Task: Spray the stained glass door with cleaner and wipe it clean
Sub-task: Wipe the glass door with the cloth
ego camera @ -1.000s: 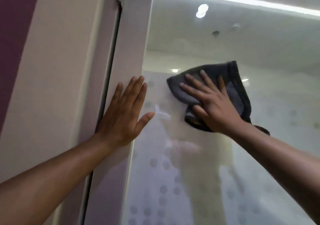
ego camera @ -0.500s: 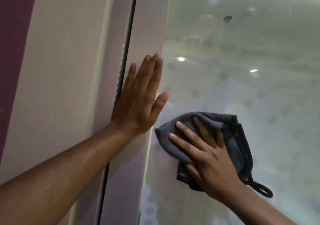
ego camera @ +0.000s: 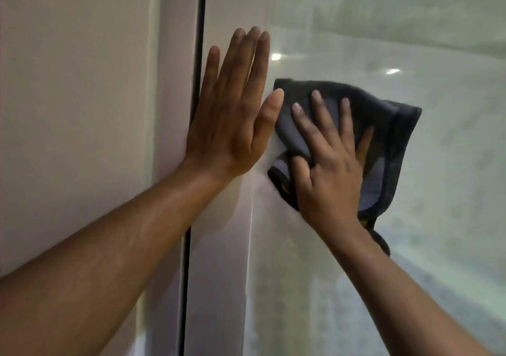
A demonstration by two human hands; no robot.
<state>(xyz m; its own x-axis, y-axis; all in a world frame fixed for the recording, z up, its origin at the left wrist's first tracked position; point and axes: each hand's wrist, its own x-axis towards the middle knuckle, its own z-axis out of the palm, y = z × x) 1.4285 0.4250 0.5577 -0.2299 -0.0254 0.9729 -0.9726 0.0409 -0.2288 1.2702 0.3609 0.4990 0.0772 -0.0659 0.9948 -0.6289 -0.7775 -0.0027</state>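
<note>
The glass door (ego camera: 427,218) fills the right side, cloudy with faint smears and reflected ceiling lights. A dark grey cloth (ego camera: 394,142) is pressed flat against the glass, close to the door's pale frame (ego camera: 219,273). My right hand (ego camera: 328,169) lies spread on the cloth, fingers pointing up, thumb hooked over its lower left fold. My left hand (ego camera: 232,114) rests flat and open on the frame, its thumb tip touching the cloth's left edge. No spray bottle is in view.
A dark vertical gap (ego camera: 191,218) runs between the door frame and the beige wall (ego camera: 74,109) on the left. A small loop (ego camera: 383,243) hangs from the cloth's lower corner beside my right wrist.
My right hand has slid the cloth from high on the glass down and then left, up against my left thumb. The view has moved closer. My left hand stays flat on the frame.
</note>
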